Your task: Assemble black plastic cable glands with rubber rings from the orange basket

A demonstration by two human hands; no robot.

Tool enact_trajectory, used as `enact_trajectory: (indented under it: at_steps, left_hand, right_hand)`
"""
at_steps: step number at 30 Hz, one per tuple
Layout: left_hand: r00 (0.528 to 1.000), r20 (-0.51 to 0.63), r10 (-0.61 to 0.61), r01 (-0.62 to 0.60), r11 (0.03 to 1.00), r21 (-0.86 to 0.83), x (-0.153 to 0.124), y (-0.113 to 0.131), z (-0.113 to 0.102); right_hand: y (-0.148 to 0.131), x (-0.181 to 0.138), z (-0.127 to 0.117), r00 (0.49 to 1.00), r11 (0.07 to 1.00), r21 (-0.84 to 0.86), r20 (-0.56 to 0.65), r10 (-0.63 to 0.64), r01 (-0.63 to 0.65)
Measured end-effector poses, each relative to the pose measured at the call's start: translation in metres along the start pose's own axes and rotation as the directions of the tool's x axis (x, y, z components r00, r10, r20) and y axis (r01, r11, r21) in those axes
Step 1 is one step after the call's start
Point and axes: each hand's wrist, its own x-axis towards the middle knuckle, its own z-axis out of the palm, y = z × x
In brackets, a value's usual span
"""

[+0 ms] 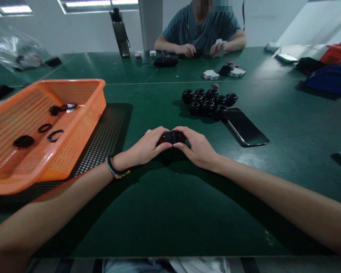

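Note:
Between my two hands, just above the green table [170, 212], is a small round black plastic part [167, 137] with a narrow seam across its middle. My left hand [149, 146] grips its left half between thumb and fingers. On the other side, my right hand [197, 147] pinches the right half in the same way. Both sets of fingertips nearly meet at the seam. Beyond my right hand stands a cluster of several black round parts [208, 107] with holes in their tops. A dark-screened phone [246, 127] lies against that cluster's right side.
An orange perforated basket [82, 131] at left holds a few black rings and pieces. Across the table sits a person [201, 30] handling small parts. White-and-black parts [210, 74], a dark bottle [121, 36], a plastic bag [19, 49] and a blue bin [331, 79] stand farther off.

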Motion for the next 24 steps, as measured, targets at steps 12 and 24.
enact_trajectory:
  at_steps: [12, 24]
  left_hand:
    - [0.994, -0.084, 0.071, -0.065, 0.996, 0.068, -0.001, -0.003, 0.005]
    - [0.994, -0.072, 0.08, -0.073, 0.992, 0.103, 0.001, -0.002, 0.002]
  right_hand:
    - [-0.012, 0.004, -0.002, 0.972, 0.965, 0.12, 0.072, 0.225, -0.232]
    - [-0.018, 0.007, -0.002, 0.934, 0.888, 0.294, 0.148, 0.324, -0.354]
